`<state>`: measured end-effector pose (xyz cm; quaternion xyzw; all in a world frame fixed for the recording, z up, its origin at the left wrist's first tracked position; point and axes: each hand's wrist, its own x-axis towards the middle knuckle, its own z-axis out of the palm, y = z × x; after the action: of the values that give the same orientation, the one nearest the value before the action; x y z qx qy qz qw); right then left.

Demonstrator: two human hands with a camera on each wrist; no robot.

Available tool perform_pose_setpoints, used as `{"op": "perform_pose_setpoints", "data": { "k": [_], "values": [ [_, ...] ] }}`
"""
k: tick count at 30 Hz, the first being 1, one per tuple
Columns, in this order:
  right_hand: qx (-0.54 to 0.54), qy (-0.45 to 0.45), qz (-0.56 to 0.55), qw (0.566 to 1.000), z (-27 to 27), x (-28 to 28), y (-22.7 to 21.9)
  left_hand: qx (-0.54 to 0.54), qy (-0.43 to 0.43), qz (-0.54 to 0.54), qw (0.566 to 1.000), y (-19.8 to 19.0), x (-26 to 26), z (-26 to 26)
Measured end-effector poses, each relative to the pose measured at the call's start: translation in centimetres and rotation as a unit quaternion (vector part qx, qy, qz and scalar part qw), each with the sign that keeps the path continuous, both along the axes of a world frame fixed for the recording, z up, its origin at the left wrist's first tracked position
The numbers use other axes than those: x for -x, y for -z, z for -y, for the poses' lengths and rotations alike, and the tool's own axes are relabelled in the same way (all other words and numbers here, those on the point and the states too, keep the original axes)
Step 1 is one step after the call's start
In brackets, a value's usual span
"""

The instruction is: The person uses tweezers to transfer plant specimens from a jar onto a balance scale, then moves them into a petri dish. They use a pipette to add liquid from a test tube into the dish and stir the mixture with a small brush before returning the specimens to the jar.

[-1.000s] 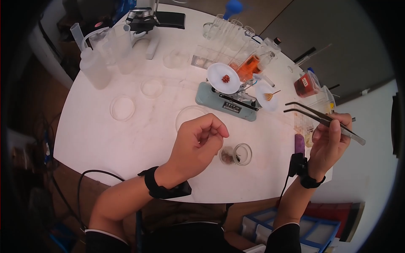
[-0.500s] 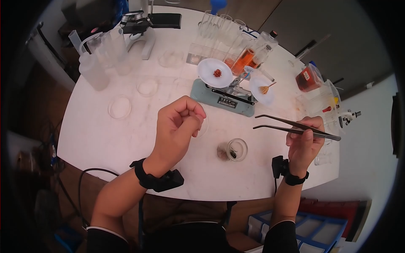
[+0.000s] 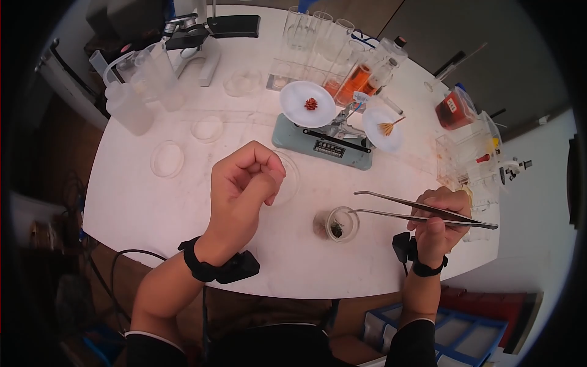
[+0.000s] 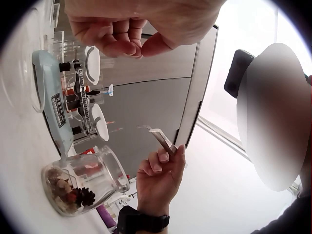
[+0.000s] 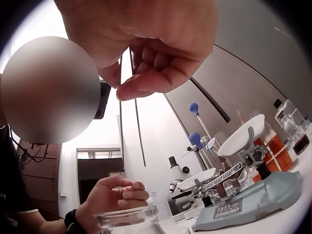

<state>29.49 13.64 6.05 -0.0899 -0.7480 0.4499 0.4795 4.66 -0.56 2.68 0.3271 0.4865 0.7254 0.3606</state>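
In the head view my right hand point(image 3: 439, 237) pinches a pair of long bent-tip tweezers point(image 3: 439, 213) between thumb and fingers, their two arms spread apart. One tip overlaps the rim of a small glass jar point(image 3: 353, 225); the other is farther out. In the left wrist view a dark pinecone-like piece point(image 4: 85, 196) and brown bits point(image 4: 61, 187) lie inside the jar. My left hand point(image 3: 241, 186) is raised left of the jar, fingers loosely curled and thumb near the fingertips, with nothing visible in it. A clear round dish point(image 3: 292, 177) lies partly hidden behind it.
Behind the jar stands a teal balance point(image 3: 293, 137), red pieces point(image 3: 311, 104) on its left pan and a tan bundle point(image 3: 386, 128) on its right. Test tubes point(image 3: 321, 27) are farther back. Petri dishes point(image 3: 167, 176), plastic bottles point(image 3: 125, 107) and a microscope point(image 3: 211, 61) stand left.
My right hand has come left and down, bringing the tweezers from the far right to the jar's rim. The left hand has drifted left, away from the jar.
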Motion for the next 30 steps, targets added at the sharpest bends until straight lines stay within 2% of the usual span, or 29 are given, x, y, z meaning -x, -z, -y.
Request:
{"op": "perform_pose_setpoints", "data": {
  "k": [3,8,12,16,19,23,30],
  "values": [
    [-0.025,-0.017,0.032,0.999,-0.8,-0.3,0.3,0.001,0.004,-0.003,1.0,-0.3,-0.3,0.2],
    [0.098,-0.041,-0.027,0.994,-0.2,-0.2,1.0,0.023,0.006,-0.015,1.0,-0.2,-0.7,0.1],
    [0.092,-0.06,-0.006,0.994,0.0,-0.8,1.1,-0.002,0.024,-0.012,1.0,0.4,-0.3,-0.2],
    [0.011,-0.028,-0.007,1.0,-0.4,-1.1,0.7,-0.009,0.016,-0.009,1.0,0.3,-0.1,-0.1],
    [-0.038,-0.042,0.028,0.998,-0.5,-1.0,0.3,-0.004,0.02,-0.016,1.0,0.4,-0.3,-0.2],
    [-0.107,-0.075,0.141,0.981,-0.5,-0.6,-0.2,0.009,0.026,-0.008,1.0,0.3,-0.3,-0.4],
    [-0.104,-0.076,0.177,0.976,-0.2,0.0,-0.1,0.023,0.029,-0.014,0.999,0.3,-0.5,-0.7]
  ]
}}
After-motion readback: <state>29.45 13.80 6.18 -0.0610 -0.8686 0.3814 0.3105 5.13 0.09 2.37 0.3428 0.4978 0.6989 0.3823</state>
